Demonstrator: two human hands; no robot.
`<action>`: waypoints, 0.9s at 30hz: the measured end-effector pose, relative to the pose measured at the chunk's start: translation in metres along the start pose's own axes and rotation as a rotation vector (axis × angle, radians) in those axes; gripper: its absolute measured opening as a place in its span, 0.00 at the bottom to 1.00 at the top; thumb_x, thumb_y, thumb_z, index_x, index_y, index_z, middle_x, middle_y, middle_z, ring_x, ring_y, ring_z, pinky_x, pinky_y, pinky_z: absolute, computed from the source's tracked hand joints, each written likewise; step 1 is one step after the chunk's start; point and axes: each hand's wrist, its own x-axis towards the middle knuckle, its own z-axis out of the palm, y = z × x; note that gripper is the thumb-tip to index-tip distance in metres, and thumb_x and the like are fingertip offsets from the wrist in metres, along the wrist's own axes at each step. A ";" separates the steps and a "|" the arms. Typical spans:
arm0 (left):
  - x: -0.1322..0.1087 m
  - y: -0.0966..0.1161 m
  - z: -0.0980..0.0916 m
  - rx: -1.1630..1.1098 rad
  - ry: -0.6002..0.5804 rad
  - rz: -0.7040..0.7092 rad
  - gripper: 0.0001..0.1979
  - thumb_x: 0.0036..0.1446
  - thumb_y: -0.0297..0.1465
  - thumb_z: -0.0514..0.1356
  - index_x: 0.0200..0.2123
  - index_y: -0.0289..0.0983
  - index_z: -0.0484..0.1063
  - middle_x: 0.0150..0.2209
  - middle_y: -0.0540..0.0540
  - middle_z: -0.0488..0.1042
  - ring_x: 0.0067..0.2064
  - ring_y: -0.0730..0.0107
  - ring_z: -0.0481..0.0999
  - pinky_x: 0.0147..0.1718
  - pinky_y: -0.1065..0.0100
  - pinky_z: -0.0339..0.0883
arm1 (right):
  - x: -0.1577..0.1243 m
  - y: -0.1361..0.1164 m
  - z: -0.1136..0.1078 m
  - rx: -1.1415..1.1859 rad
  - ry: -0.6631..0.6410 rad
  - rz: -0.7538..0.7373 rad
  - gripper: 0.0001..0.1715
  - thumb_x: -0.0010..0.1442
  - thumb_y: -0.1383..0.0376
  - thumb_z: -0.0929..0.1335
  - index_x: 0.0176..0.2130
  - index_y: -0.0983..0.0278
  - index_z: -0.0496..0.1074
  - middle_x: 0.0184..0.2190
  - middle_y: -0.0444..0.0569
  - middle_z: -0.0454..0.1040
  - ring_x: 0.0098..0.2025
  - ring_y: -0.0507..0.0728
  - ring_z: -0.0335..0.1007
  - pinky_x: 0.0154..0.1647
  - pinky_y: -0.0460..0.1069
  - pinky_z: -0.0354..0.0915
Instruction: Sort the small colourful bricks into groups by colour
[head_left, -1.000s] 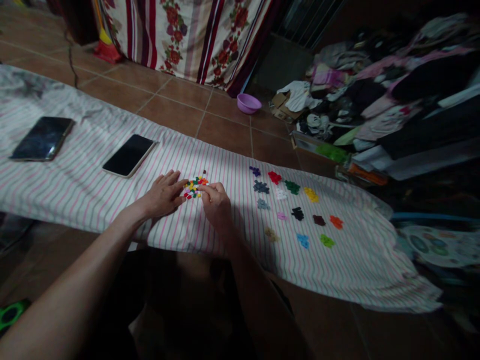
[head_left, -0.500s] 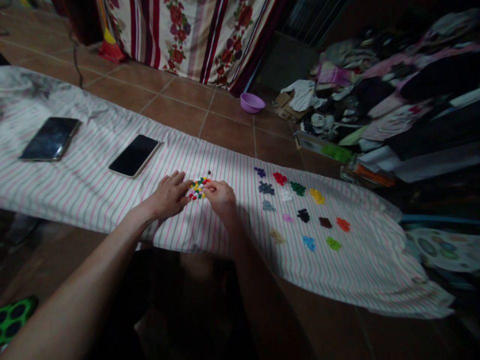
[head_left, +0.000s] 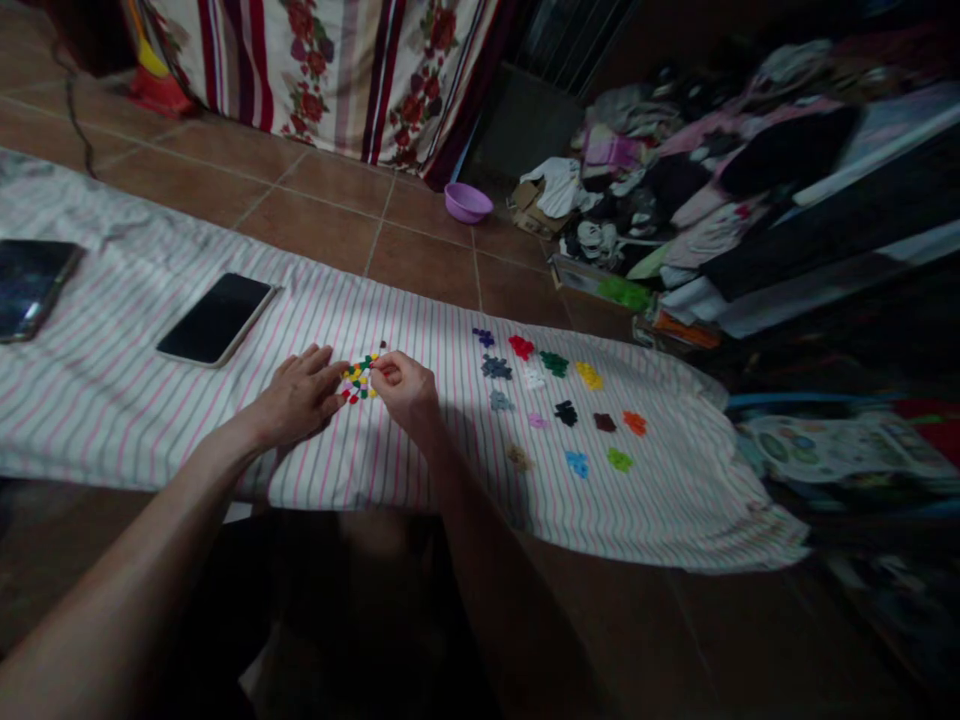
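A small heap of mixed coloured pieces (head_left: 358, 379) lies on the striped cloth (head_left: 420, 470), between my two hands. My left hand (head_left: 301, 395) rests flat on the cloth at the heap's left edge, its fingers spread. At the right edge my right hand (head_left: 406, 388) pinches with thumb and forefinger; whatever is between the fingertips is too small to make out. One dark piece (head_left: 383, 345) lies just beyond the heap. Further right are several piles sorted by colour, among them red (head_left: 521, 347), green (head_left: 554, 363), yellow (head_left: 589, 375), black (head_left: 566, 413) and orange (head_left: 634, 423).
Left of my hands a phone (head_left: 217, 319) lies on the cloth, with a dark tablet-like device (head_left: 34, 285) farther left. Past the far edge, a purple basin (head_left: 468, 203) stands on the tiled floor. Clothes (head_left: 720, 220) are heaped at the back right.
The view has swung to the right, so everything sits further left in the picture. My right hand still pinches at the heap's right side, and my left hand stays flat beside it.
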 end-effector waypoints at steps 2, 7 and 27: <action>0.000 -0.001 0.002 -0.001 0.028 0.000 0.23 0.62 0.38 0.49 0.57 0.38 0.66 0.58 0.35 0.65 0.59 0.48 0.62 0.54 0.46 0.62 | -0.001 0.000 0.000 0.079 -0.026 0.009 0.03 0.56 0.67 0.65 0.32 0.60 0.69 0.27 0.39 0.73 0.28 0.50 0.70 0.34 0.44 0.67; 0.000 -0.003 0.001 -0.002 0.023 0.013 0.22 0.63 0.38 0.49 0.57 0.38 0.66 0.57 0.35 0.65 0.59 0.48 0.63 0.53 0.46 0.63 | -0.003 0.007 -0.002 0.071 -0.032 -0.054 0.04 0.54 0.69 0.66 0.33 0.60 0.70 0.30 0.41 0.73 0.29 0.50 0.68 0.34 0.45 0.67; 0.001 -0.006 0.002 0.013 -0.008 -0.016 0.23 0.62 0.39 0.49 0.57 0.38 0.66 0.61 0.37 0.64 0.64 0.49 0.59 0.58 0.48 0.60 | -0.008 0.032 -0.059 0.217 0.051 0.111 0.15 0.56 0.54 0.66 0.33 0.63 0.74 0.25 0.42 0.73 0.28 0.51 0.70 0.30 0.45 0.64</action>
